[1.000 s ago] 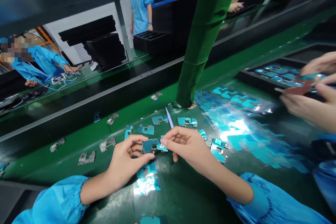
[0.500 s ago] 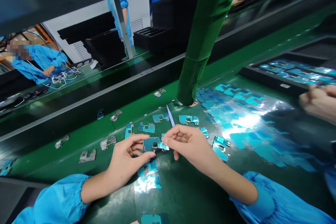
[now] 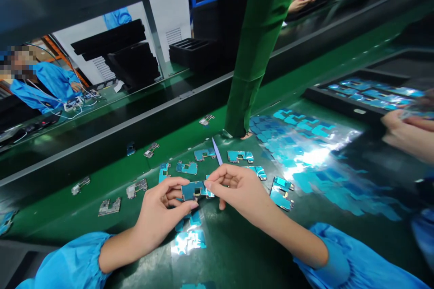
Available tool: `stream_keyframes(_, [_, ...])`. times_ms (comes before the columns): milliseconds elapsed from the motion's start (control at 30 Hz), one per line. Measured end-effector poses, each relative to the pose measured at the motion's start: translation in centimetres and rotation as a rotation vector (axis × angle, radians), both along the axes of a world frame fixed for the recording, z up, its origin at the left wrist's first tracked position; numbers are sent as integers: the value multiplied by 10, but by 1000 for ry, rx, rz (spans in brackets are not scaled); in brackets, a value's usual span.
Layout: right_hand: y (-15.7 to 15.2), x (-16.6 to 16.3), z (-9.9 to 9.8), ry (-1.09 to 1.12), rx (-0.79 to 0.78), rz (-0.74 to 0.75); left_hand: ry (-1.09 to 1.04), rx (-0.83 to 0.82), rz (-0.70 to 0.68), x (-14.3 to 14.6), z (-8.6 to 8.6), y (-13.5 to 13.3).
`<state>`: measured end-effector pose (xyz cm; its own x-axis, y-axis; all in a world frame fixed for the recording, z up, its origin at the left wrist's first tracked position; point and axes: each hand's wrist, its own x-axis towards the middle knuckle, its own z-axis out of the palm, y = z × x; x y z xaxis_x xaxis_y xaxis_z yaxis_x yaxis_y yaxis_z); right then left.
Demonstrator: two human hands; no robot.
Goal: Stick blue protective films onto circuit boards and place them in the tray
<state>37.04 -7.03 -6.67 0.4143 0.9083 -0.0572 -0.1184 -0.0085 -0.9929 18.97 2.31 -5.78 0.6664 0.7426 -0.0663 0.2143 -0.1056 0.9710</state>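
Note:
My left hand (image 3: 152, 212) grips a small circuit board (image 3: 190, 191) by its left end, thumb below and fingers above. Blue film covers the board's face, with a cutout near the middle. At the board's right end, my right hand (image 3: 237, 189) is closed, thumb and forefinger pinched on the film-covered edge. A pointed lilac stick (image 3: 217, 150) juts up behind my right fingers; whether they hold it is hidden. Under my hands, a clear sheet (image 3: 188, 242) with blue film pieces lies on the green table. Several blue-covered boards (image 3: 240, 156) lie just beyond.
Bare grey boards (image 3: 110, 207) lie to the left. A green-wrapped post (image 3: 246, 76) rises behind the boards. Sheets of blue film (image 3: 305, 158) spread to the right, near a black tray (image 3: 356, 110) of boards and another person's hand (image 3: 407, 133). A dark ledge (image 3: 118, 131) runs along the back.
My view has shifted slightly, so most things sit a little further left. Both hands keep their hold on the board. In the background, a standing person has moved left.

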Motion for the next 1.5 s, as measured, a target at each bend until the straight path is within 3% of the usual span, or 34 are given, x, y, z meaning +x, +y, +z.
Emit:
stream_keyframes(300, [-1,-3,-2,-52,-37,10,-30,-71,21,2,1,-1])
stream_keyframes(533, [-1,2,-11,-225,-45,43,-80,-193,31,4,3,-4])
stream_keyframes(700, [-3,4,-7,-71,-60,238,-138,-167,48,2,5,-3])
stream_keyframes(900, [-10,5,10,-120,56,280,-40,-133,-71,3,4,5])
stream_keyframes(1033, [-10,20,17,-266,21,385,78,-46,-179,2,2,5])
stream_keyframes(1100, [-8,38,17,-316,13,282,137,135,-252,0,0,5])
stream_keyframes(1167, [-6,64,14,-340,3,52,206,393,-363,-3,-1,4])
stream_keyframes(1300, [-1,117,-7,-518,-193,-362,298,834,-784,-7,2,2])
stream_keyframes(1367, [1,133,-20,-615,-319,-432,373,948,-935,-8,6,-1])
stream_keyframes(1500, [3,139,-32,-820,-496,-504,482,1005,-1041,-8,9,-3])
